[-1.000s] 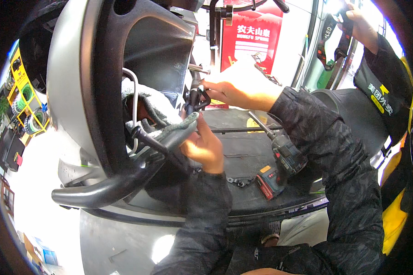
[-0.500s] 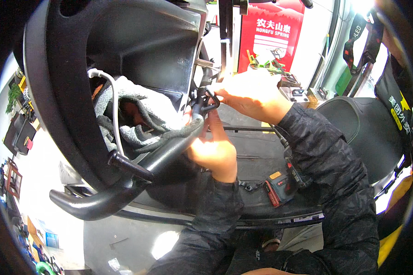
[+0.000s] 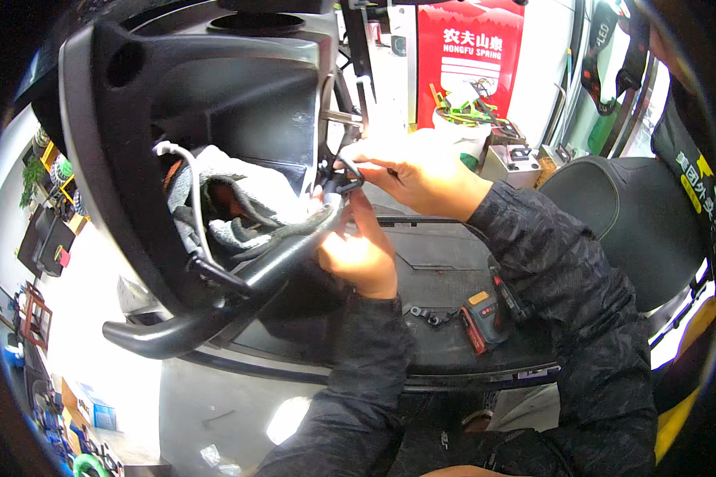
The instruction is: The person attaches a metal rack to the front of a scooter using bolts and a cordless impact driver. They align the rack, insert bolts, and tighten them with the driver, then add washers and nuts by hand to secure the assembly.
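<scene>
My right hand [image 3: 426, 175] pinches a black bent metal piece [image 3: 352, 180] between thumb and fingers, at the upper end of a thick, curved black bar [image 3: 215, 314]. From below, my left hand [image 3: 362, 256] reaches up behind this bar. Its thumb and fingers close on either side of the bar's top end, partly hidden by it. Both hands are close together beside the scooter's black front panel [image 3: 262, 87]. A grey cloth [image 3: 254, 187] is stuffed in the panel's storage pocket, with a white cable [image 3: 195, 199] hanging in front of it.
On the scooter's footboard [image 3: 429, 266] lie a red and black cordless drill [image 3: 485, 318] and a small metal part [image 3: 426, 316]. The black seat [image 3: 612, 222] rises at right. Behind stand a red poster [image 3: 468, 60] and a white bucket [image 3: 463, 139] holding green items.
My view has shifted slightly, so the panel and bar appear more upright. Both hands stay at the bar's upper end, and the right fingers still pinch the bent piece.
</scene>
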